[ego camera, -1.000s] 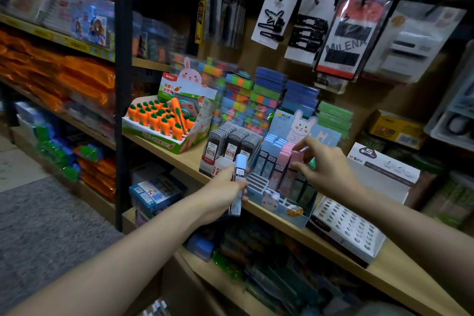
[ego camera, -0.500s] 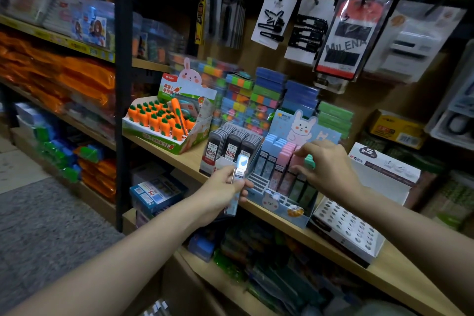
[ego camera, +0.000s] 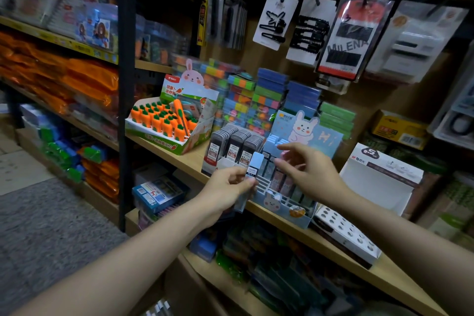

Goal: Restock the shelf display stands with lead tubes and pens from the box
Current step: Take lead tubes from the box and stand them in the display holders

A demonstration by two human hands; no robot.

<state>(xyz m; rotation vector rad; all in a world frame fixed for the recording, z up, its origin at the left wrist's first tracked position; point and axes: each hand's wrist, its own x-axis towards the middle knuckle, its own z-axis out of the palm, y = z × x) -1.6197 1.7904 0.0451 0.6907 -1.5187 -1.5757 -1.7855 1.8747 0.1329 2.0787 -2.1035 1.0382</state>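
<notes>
Pale blue cardboard marked the rabbit display stand point(ego camera: 302, 136) that I took as my landmark on the wooden shelf point(ego camera: 333, 241). My left hand point(ego camera: 225, 187) was at the stand's front left corner, fingers and thumb pinched round a lead tube point(ego camera: 252, 174) with a whitish cap, held roughly upright and touching neither the stand nor the shelf. My right hand point(ego camera: 307, 169) hovered over the stand's front rows, fingers loosely spread and holding nothing, its fingertips just beside the tube's top; the two hands were close together but not touching. In the stand's slots stood more tubes, blurred, some pinkish. Immediately left of the stand sat a white tray of dark lead tubes point(ego camera: 236, 146) in three packed rows with red-and-white labels. Further left of the stand was the carrot display box point(ego camera: 169, 123), full of orange carrot shapes. Right of the stand lay a white box point(ego camera: 379, 179) with its lid up and a panel of round holes in front. Behind the stand rose stacks of coloured sticky notes point(ego camera: 266, 100).
</notes>
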